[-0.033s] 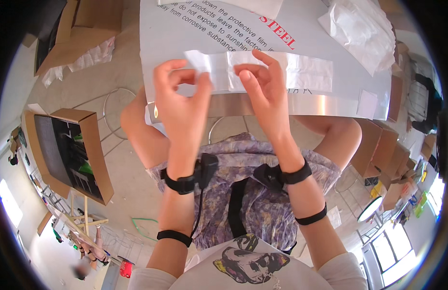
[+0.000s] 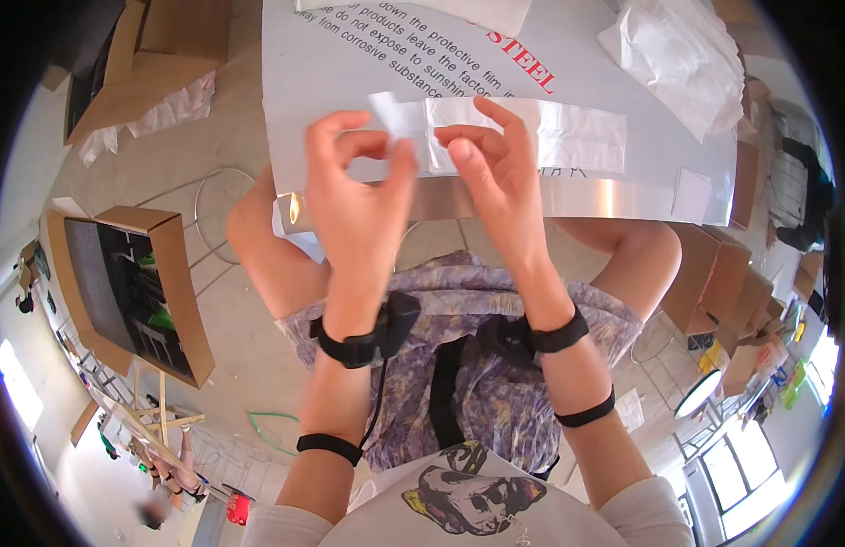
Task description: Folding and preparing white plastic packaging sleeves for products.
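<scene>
A long, narrow clear plastic bag (image 2: 582, 139) lies across the grey tabletop (image 2: 340, 64), with a whitish flap (image 2: 386, 108) lifted at its left end. My left hand (image 2: 357, 187) is closed, thumb and curled fingers at that flap; it is slightly smeared, and the pinch is partly hidden. Over the bag's left part is my right hand (image 2: 502, 178), thumb and forefinger pinched close to the bag's inner edge, another finger raised. Crumpled white plastic wrapping (image 2: 673, 59) lies at the table's far right.
A pale sheet (image 2: 482, 11) rests at the far edge and a small white card (image 2: 691, 194) at the near right corner. On the floor stand an open carton (image 2: 181, 292) with black and green contents, and brown boxes (image 2: 714, 283) to the right. Another person (image 2: 181, 474) is at lower left.
My left hand has shifted slightly right, and the flap's tip has moved right with it. My right hand has barely moved.
</scene>
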`<action>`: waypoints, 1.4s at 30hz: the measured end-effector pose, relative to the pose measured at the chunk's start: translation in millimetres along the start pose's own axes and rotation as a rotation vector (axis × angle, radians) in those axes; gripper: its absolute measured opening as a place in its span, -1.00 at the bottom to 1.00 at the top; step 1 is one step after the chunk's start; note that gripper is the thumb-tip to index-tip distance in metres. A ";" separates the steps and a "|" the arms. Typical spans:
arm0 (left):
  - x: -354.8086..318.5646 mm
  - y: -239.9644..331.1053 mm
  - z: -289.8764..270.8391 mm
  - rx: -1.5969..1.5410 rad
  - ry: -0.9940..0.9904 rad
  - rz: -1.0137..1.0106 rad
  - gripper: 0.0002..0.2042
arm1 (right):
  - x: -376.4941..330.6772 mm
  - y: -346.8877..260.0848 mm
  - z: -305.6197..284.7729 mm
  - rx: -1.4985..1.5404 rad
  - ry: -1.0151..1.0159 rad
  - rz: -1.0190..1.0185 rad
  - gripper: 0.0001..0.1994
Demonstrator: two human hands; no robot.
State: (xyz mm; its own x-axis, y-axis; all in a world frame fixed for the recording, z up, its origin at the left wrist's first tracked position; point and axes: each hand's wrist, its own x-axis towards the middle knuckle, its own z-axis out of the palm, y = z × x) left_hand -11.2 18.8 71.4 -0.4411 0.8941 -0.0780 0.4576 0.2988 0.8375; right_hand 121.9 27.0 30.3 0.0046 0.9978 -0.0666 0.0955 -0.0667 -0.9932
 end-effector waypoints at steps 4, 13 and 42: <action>-13.9 1.3 31.2 -0.165 -0.184 0.178 -0.56 | 1.6 -20.0 -3.4 0.076 0.070 0.291 -0.35; -10.1 -41.9 28.1 0.159 -0.066 0.420 -0.56 | 17.9 0.3 -34.1 -0.427 0.227 0.184 -0.46; -4.8 -64.3 53.1 0.365 0.001 0.460 -0.41 | 8.9 11.8 -46.3 -0.561 0.251 0.088 -0.35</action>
State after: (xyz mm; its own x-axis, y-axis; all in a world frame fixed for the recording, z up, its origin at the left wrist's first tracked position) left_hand 2.5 13.0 -10.9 -0.1352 0.9588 0.2498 0.8384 -0.0236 0.5446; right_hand 169.2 35.1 22.4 0.2639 0.9631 -0.0536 0.5926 -0.2057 -0.7788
